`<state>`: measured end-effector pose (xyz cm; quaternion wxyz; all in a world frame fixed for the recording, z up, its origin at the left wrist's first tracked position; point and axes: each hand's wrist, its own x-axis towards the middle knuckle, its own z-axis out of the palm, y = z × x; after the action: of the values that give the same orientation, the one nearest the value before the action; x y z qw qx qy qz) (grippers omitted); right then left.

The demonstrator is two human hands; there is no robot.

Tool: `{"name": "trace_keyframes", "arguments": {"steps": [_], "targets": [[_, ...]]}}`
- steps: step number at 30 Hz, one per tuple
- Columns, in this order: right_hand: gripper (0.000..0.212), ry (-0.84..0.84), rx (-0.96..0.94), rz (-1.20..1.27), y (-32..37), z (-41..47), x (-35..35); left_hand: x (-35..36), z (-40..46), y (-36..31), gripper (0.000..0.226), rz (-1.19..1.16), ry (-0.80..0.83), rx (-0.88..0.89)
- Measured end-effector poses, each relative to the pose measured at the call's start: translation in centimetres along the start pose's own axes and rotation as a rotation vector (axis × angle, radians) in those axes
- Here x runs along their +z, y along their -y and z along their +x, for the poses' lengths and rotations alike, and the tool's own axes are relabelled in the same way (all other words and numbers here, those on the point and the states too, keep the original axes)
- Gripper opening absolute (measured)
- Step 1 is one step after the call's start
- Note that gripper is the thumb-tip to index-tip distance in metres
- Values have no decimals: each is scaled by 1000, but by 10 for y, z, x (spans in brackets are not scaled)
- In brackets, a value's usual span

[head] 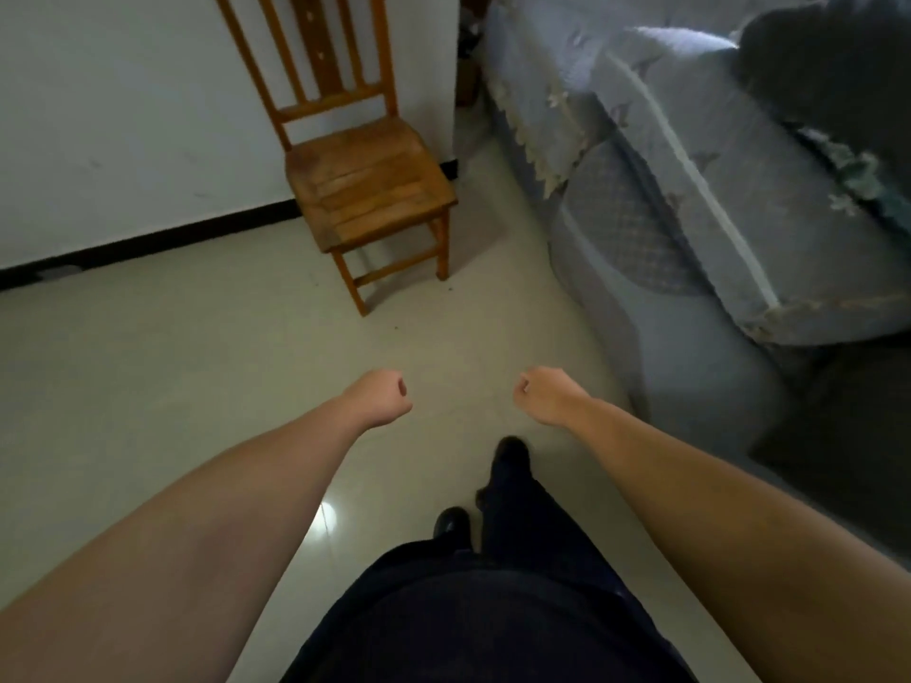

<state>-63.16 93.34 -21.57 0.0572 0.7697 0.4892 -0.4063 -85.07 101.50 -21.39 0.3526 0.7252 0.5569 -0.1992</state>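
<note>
**Approach only: chair not yet touched**

Both arms are stretched out over the floor [148,362]. Left hand [382,397] and right hand [544,394]: fingers clenched into fists, holding nothing. Chair [367,189] stands upright at the floor's far edge, back to the wall [123,115], well apart from both hands. Sofa [665,214] runs along the right edge. Judgement: nothing done so far; closing in, reaching and gripping are all left.
</note>
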Motion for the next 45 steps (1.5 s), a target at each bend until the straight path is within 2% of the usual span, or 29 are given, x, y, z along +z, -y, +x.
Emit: {"name": "trace_keyframes", "arguments": {"steps": [6,12,16,19,25,29,37,41,45], "targets": [[27,74,-139,-121,48,69,-40,-46,40,16,27,-148,-86,-65],[29,47,-271,-288,118,160,-119,-126,100,8,25,-267,-197,-104],[17,94,-360,-379,174,218,-158,-176,127,22,26,-346,-275,-206],[17,157,-445,-454,220,243,-168,-194,133,48,28,-403,-299,-297],[25,227,-639,-690,336,265,-143,-212,124,133,31,-626,-375,-518],[29,260,-692,-682,421,286,-101,-230,114,206,28,-720,-432,-621],[26,245,-788,-731,586,288,-35,-298,71,357,27,-742,-551,-685],[38,241,-912,-778,660,275,-4,-314,42,420,27,-799,-579,-739],[42,262,-980,-804,725,271,17,-318,27,464,24,-871,-610,-787]]}}
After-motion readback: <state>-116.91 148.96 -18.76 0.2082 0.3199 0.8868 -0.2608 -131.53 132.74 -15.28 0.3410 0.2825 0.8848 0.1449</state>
